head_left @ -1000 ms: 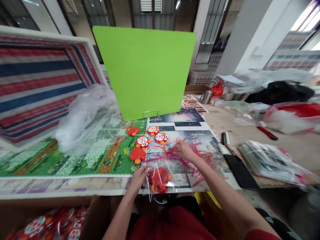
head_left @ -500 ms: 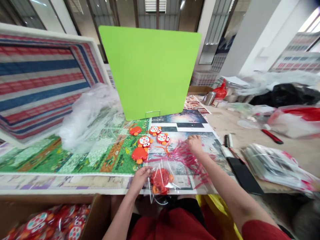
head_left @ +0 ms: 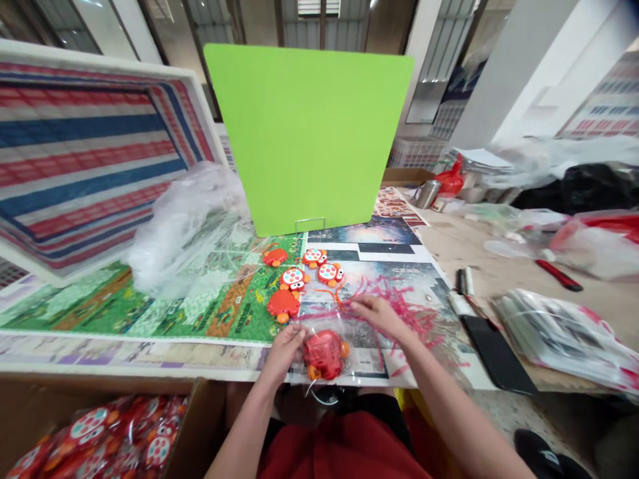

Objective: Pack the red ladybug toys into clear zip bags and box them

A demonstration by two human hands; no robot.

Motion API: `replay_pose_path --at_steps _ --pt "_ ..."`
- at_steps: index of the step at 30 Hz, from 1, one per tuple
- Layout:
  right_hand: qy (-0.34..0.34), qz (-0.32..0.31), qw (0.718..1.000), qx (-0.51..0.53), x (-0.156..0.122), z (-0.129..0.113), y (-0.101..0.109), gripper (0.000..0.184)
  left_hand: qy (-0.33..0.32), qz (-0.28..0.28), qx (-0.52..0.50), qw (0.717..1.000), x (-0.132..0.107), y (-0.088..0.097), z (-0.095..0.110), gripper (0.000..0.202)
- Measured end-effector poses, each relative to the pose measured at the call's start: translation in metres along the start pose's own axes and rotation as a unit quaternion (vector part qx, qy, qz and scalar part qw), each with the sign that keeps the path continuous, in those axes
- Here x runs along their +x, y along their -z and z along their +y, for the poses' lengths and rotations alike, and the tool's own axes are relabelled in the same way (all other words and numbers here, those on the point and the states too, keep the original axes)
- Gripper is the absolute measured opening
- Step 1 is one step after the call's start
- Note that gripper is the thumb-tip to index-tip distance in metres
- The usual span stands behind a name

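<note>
My left hand pinches the left edge of a clear plastic bag at the table's near edge. Inside the bag lies a red crab toy. My right hand rests at the bag's upper right corner, fingers closed among a heap of pink twist ties. Just beyond the bag sit several loose crab toys, some orange side up, some showing dotted faces.
A green board stands upright behind the toys. A pile of clear bags lies at the left, a striped sack beyond. A cardboard box of bagged toys is at bottom left. Pens and a black pad lie to the right.
My right hand went out to the pink ties and came back to the bag's top corner. The bag with the toy shifted slightly; my left hand kept its hold.
</note>
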State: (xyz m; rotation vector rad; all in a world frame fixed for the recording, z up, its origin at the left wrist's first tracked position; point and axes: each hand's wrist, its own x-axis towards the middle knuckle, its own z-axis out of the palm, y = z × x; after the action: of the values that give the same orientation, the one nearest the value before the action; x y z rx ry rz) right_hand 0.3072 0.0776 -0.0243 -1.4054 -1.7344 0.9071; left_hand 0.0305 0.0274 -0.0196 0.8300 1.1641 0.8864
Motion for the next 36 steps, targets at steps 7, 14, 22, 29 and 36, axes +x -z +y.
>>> replay_pose_path --at_steps 7,14,22,29,36 --pt "-0.082 -0.050 0.968 0.232 -0.020 -0.026 -0.050 0.025 -0.004 0.014 0.011 1.000 -0.003 0.002 0.013 0.062" --pt "-0.146 -0.024 0.927 0.345 -0.025 -0.027 -0.039 0.031 0.000 -0.012 -0.003 1.000 -0.013 0.006 0.026 0.061" --pt "-0.113 -0.034 0.925 0.362 -0.026 -0.035 -0.043 0.016 -0.042 -0.039 -0.027 0.998 -0.028 0.009 0.042 0.036" --pt "0.016 -0.049 0.943 0.329 0.008 -0.051 -0.087 0.029 -0.089 0.069 0.104 0.988 -0.046 0.032 0.061 0.058" --pt "0.118 -0.055 0.991 0.013 0.058 -0.066 -0.141 0.037 -0.106 0.508 0.517 0.681 -0.159 0.111 0.115 0.047"
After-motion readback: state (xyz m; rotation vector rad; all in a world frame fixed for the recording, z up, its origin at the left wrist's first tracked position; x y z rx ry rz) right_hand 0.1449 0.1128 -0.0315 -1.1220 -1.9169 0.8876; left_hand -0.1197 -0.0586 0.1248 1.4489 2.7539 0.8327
